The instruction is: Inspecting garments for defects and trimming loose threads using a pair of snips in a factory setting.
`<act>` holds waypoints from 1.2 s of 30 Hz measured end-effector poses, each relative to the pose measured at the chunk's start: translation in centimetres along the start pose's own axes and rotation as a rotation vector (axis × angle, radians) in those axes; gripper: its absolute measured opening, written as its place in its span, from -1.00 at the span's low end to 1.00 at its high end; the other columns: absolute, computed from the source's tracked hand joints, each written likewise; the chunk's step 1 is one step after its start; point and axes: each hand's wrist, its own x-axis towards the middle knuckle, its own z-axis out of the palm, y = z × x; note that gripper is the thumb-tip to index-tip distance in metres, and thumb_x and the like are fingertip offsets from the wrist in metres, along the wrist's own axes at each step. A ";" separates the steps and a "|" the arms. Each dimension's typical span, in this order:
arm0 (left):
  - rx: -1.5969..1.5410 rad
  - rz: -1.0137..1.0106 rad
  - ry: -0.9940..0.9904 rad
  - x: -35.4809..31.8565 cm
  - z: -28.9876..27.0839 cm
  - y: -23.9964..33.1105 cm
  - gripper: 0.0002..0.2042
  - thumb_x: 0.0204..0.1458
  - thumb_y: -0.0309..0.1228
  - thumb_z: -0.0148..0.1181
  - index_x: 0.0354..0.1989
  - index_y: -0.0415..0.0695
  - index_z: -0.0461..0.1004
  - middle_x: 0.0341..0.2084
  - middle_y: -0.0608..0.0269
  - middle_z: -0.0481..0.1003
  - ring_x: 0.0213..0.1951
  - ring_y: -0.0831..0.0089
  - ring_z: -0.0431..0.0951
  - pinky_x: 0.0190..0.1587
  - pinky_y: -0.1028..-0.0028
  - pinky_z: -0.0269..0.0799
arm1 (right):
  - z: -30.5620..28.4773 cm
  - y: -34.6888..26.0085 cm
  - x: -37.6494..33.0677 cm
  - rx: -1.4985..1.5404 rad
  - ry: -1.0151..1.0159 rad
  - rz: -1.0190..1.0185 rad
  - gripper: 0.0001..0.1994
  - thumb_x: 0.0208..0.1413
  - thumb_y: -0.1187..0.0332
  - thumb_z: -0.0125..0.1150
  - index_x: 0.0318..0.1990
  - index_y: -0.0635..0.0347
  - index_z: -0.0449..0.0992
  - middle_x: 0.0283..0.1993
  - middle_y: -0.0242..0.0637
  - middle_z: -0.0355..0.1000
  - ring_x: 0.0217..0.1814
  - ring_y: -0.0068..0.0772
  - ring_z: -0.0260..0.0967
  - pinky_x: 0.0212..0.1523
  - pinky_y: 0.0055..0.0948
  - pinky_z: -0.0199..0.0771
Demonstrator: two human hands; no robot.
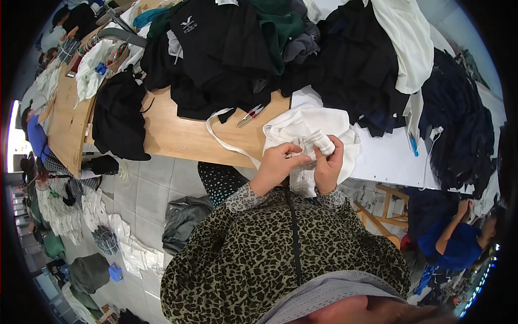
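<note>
A white garment [283, 128] lies bunched at the table's near edge, and part of it hangs over that edge. My left hand [278, 166] pinches its gathered part between thumb and fingers. Close beside it, my right hand [328, 166] grips a ribbed, rolled-looking section [324, 143] of the same cloth. The fingertips of the two hands nearly meet, and the folds hide what lies between them. A narrow white strip [224, 141] trails across the wood to the left of the garment. Beyond the strip lies a pair of red-handled thread snips [252, 115].
Piles of black clothes [221, 54] and dark garments [350, 65] cover the table's far side. White cloth [402, 43] drapes over the right pile. A blue-tipped tool [414, 146] hangs near the right. A wooden stool [391, 208] stands below. Other people [456, 240] sit at both sides.
</note>
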 end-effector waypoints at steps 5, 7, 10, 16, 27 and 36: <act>-0.115 -0.252 -0.304 1.0 -2.0 0.4 -0.83 0.08 -0.37 0.14 -0.39 -0.24 0.49 -0.59 0.39 0.43 -0.64 0.78 0.18 -0.60 0.72 0.07 | 0.0 -0.1 0.6 0.091 0.044 -0.005 -0.60 0.09 0.59 0.10 0.09 0.28 0.20 -0.03 -0.30 0.26 -0.04 -0.54 0.25 -0.03 -0.57 0.28; -0.646 -0.361 -0.311 1.1 -2.5 0.2 -0.87 0.11 -0.41 0.09 -0.39 -0.21 0.44 -0.59 0.38 0.41 -0.66 0.78 0.15 -0.63 0.72 0.04 | 0.1 -0.7 0.8 0.113 0.048 0.019 -0.58 0.06 0.61 0.10 0.11 0.27 0.24 0.00 -0.26 0.25 -0.04 -0.49 0.27 -0.02 -0.56 0.28; -0.944 -0.379 -0.202 1.7 -1.9 -0.5 -0.88 0.15 -0.42 0.05 -0.35 -0.20 0.44 -0.46 0.35 0.46 -0.63 0.77 0.16 -0.65 0.74 0.00 | 0.0 -2.0 1.1 -0.419 -0.185 -0.009 -0.59 -0.04 0.59 0.09 0.05 0.22 0.39 0.11 -0.24 0.23 0.13 -0.41 0.20 0.06 -0.53 0.23; -0.893 -0.355 -0.197 2.4 -0.8 -2.7 -0.87 0.14 -0.44 0.06 -0.23 -0.22 0.45 -0.49 0.36 0.43 -0.60 0.75 0.19 -0.65 0.74 0.03 | -1.4 0.4 3.4 -0.481 -0.359 -0.073 -0.72 0.02 0.46 0.15 -0.07 0.23 0.50 0.05 -0.22 0.37 0.23 -0.30 0.15 0.16 -0.37 0.15; 0.544 0.261 0.048 -0.5 -0.9 -0.6 -0.88 0.09 -0.44 0.04 -0.31 -0.24 0.43 -0.59 0.09 0.48 -0.55 0.25 0.52 -0.52 0.34 0.37 | -0.2 4.5 10.7 -0.380 0.062 0.099 -0.80 0.05 0.34 0.20 -0.46 0.33 0.47 -0.61 -0.44 0.33 -0.58 -0.67 0.15 -0.53 -0.56 0.19; 0.436 0.306 -0.261 -3.7 -1.6 -1.4 -0.83 0.14 -0.36 0.01 -0.33 -0.22 0.40 -0.61 0.05 0.45 -0.56 0.12 0.48 -0.51 0.33 0.35 | -1.1 8.5 16.6 -0.526 0.190 0.065 -0.79 -0.03 0.33 0.26 -0.46 0.34 0.50 -0.58 -0.26 0.43 -0.52 -0.50 0.31 -0.42 -0.46 0.31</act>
